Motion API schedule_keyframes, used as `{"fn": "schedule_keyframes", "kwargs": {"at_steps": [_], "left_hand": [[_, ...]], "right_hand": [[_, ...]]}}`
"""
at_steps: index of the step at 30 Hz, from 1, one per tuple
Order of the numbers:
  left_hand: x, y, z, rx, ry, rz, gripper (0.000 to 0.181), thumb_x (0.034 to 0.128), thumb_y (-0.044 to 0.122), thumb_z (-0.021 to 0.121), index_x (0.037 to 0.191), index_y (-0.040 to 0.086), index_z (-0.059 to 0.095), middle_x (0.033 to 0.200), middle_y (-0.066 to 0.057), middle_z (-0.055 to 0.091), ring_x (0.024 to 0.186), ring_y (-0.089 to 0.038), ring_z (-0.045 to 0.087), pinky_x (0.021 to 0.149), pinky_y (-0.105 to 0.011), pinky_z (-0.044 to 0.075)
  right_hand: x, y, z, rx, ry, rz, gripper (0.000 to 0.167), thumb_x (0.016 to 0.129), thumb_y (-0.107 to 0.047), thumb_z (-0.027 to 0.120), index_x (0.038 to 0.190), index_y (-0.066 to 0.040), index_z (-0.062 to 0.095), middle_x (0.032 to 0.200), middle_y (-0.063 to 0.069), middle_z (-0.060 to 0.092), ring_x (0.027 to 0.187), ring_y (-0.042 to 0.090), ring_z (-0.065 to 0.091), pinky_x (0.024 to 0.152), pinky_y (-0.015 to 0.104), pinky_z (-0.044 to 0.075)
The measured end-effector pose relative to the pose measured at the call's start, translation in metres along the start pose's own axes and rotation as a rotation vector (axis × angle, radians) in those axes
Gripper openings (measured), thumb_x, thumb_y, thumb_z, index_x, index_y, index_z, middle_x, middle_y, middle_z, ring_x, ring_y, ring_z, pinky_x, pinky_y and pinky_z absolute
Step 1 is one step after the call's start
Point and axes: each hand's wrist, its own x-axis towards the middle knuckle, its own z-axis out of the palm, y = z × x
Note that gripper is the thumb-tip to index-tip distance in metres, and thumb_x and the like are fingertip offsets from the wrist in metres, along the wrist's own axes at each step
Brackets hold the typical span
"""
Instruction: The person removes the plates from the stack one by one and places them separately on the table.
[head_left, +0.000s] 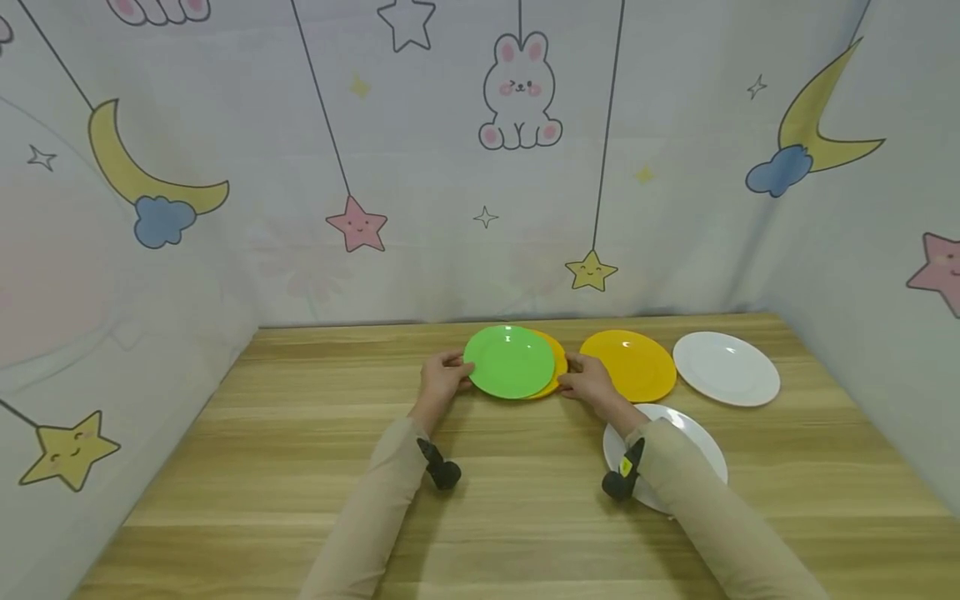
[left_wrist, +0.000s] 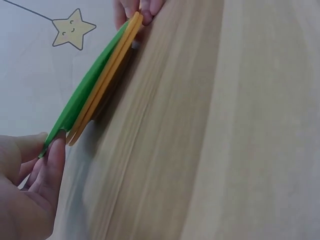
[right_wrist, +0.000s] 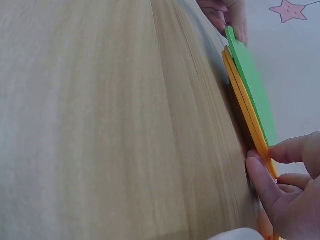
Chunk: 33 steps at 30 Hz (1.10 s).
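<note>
The broad wood-grain counter (head_left: 247,483) carries two round, glossy white plates at the right, one (head_left: 726,369) toward the back, the nearer one (head_left: 618,433) partly behind the beige right sleeve (head_left: 720,508). A flat, round, yellow-orange plate (head_left: 628,367) lies left of the back one. Further left, along the far side, apparently two stacked orange plates (left_wrist: 107,75) sit beneath a round, shiny green plate (head_left: 510,362), offset leftward. The stack looks light, stiff and slippery, probably plastic; opposite rims, thumb above and fingers beneath, seem the surest hold. The left grip (head_left: 442,379), a bare hand, narrowly pinches the green rim; the right grip (head_left: 591,383) pinches the orange rims.
</note>
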Motion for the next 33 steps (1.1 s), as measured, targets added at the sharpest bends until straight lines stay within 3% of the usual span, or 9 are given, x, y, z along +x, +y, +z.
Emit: {"fn": "schedule_keyframes", "kwargs": {"at_steps": [10,19,33], "left_hand": [[0.0,0.007,-0.019,0.02,0.003,0.001,0.039,0.0821,0.0,0.063,0.12,-0.004,0.054,0.101,-0.013,0.053,0.07,-0.01,0.056,0.069,-0.023,0.055],[-0.002,0.013,-0.034,0.002,0.03,0.012,0.038,0.0818,-0.003,0.062,0.119,-0.006,0.054,0.101,-0.015,0.052,0.063,-0.009,0.057,0.071,-0.029,0.056],[-0.004,0.014,-0.062,0.013,0.075,0.003,0.04,0.0833,-0.002,0.061,0.121,-0.007,0.052,0.102,-0.015,0.052,0.064,-0.007,0.058,0.069,-0.024,0.056]], "right_hand": [[-0.002,0.0,0.0,-0.022,-0.011,-0.023,0.057,0.089,0.0,0.05,0.141,0.001,0.027,0.142,0.02,0.032,0.086,0.018,0.06,0.072,0.024,0.054],[-0.003,-0.001,0.001,-0.051,-0.004,-0.025,0.056,0.089,-0.001,0.05,0.141,0.0,0.028,0.14,0.019,0.036,0.085,0.018,0.059,0.07,0.023,0.054],[0.0,0.002,0.002,-0.056,-0.011,-0.037,0.057,0.089,-0.001,0.051,0.141,0.002,0.026,0.143,0.019,0.032,0.093,0.023,0.058,0.072,0.025,0.055]]}}
